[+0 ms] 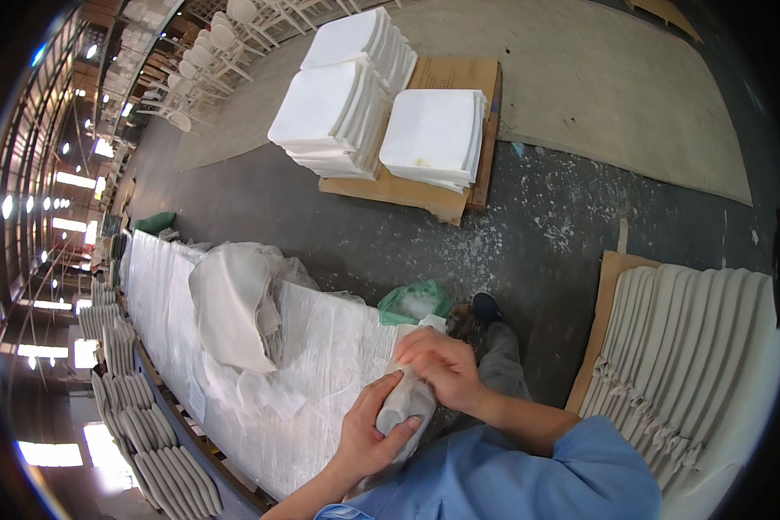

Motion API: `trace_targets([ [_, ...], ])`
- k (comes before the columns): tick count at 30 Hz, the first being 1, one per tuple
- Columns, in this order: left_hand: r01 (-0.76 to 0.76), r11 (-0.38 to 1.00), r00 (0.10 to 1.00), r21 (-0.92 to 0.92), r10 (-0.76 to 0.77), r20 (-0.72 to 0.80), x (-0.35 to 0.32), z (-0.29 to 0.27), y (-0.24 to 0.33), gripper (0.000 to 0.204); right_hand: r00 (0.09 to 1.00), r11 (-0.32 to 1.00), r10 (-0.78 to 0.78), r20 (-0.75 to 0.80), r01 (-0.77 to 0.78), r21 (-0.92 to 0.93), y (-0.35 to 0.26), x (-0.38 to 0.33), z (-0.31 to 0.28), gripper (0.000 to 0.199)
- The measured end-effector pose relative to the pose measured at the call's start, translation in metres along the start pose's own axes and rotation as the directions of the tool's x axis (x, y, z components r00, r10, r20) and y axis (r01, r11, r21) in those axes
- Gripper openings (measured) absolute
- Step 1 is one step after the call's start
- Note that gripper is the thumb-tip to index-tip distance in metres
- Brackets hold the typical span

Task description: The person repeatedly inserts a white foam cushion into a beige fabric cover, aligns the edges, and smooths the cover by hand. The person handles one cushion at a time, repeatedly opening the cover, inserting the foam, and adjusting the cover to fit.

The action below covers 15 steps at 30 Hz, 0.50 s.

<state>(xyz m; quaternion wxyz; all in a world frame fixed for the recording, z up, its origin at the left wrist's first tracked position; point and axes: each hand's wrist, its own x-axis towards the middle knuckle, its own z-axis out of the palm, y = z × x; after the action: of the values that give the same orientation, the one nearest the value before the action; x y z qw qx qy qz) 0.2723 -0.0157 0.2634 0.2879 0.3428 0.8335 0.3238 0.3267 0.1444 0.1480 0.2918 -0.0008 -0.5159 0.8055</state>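
Adjusting, seemingly, a pale fabric-covered piece (pixel 416 401).
Left fingers (pixel 378 394) are clasping it, right fingers (pixel 420 345) pinching its end; the next move is probably needing even tension.

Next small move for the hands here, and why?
I'd probably draw the right hand lightly along the far end of the pale cushion, with the left hand steadying it. The left thumb and fingers are spread across the cushion, the right fingers are bent at its far end, and its surface looks uneven between them.
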Motion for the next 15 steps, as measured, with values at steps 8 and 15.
trace_targets([
  [8, -0.05, 0.997, 0.999, 0.062, 0.048, 0.023, 0.015, -0.017, 0.017, 0.068, 0.999, 0.97, -0.025, -0.041, 0.014, -0.243, 0.007, -0.035, -0.016, 0.027],
  [15, -0.109, 0.989, 0.994, 0.095, 0.111, -0.006, 0.028, -0.019, 0.017, 0.044, 0.995, 0.991, -0.069, 0.076, 0.077, -0.107, 0.009, -0.012, -0.018, 0.024],
])
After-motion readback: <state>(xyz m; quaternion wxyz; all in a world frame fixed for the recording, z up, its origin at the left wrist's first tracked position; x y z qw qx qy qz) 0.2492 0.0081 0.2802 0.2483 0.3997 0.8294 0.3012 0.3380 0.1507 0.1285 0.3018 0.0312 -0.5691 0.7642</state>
